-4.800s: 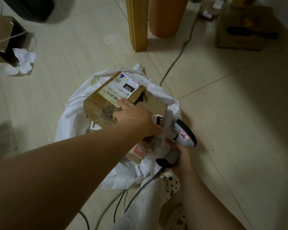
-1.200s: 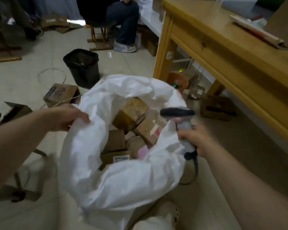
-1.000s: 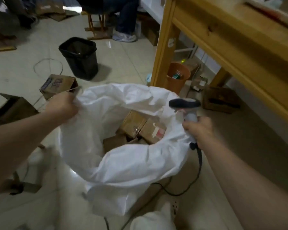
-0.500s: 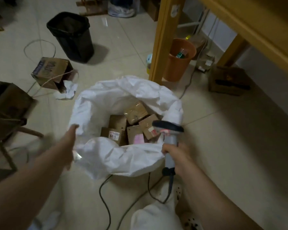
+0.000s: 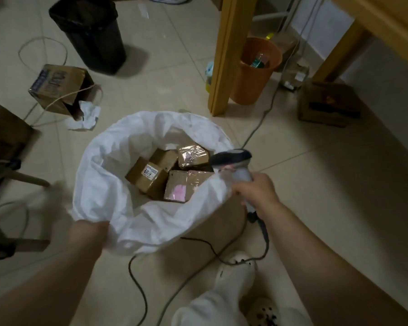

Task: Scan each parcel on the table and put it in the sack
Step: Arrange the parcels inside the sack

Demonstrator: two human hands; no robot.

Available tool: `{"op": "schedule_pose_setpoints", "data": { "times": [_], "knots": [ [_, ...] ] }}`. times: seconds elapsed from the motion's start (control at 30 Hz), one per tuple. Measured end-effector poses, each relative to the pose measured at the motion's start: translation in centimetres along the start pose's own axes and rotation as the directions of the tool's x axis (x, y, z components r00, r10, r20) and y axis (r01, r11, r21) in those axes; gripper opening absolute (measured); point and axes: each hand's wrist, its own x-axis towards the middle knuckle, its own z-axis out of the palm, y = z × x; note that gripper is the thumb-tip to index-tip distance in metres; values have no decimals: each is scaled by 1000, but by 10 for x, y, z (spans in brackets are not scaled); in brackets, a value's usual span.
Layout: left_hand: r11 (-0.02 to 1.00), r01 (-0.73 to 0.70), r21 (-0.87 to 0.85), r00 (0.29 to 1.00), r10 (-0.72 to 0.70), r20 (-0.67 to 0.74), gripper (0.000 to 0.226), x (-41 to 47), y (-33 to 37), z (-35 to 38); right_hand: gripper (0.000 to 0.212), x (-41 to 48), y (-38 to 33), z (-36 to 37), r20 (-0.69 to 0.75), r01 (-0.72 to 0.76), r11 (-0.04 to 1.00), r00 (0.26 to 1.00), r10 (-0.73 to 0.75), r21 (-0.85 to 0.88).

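A white sack (image 5: 108, 184) stands wide open on the floor in the middle of the head view. Several brown cardboard parcels lie inside: one with a white label (image 5: 149, 176), one with a pink patch (image 5: 184, 187) and a taped one (image 5: 192, 155). My left hand (image 5: 92, 231) holds the sack's near-left rim, its fingers covered by the fabric. My right hand (image 5: 257, 191) grips the handle of a grey barcode scanner (image 5: 231, 158) at the sack's right rim, with the scanner's head over the opening.
A wooden table leg (image 5: 226, 55) and an orange bin (image 5: 254, 69) stand behind the sack. A black bin (image 5: 90, 31) and an open cardboard box (image 5: 57, 88) are at the far left. Another box (image 5: 327, 104) sits at right. Cables (image 5: 137, 278) cross the floor by my shoe (image 5: 236, 262).
I lifted the sack by its rim, then lowered it to the floor. My view has tilted down over it. My left hand has slid to the near rim. The scanner stays in my right hand.
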Motion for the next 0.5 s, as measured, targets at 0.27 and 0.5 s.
{"op": "schedule_pose_setpoints", "data": {
  "times": [0.27,0.5],
  "knots": [
    [979,100,176,995,-95,-38,38,21,5,-41,42,68,-4,19,179,-161,983,973,143,88],
    [989,133,69,962,-146,233,71,28,21,-41,45,72,82,39,193,-380,922,902,386,-67]
  ]
}}
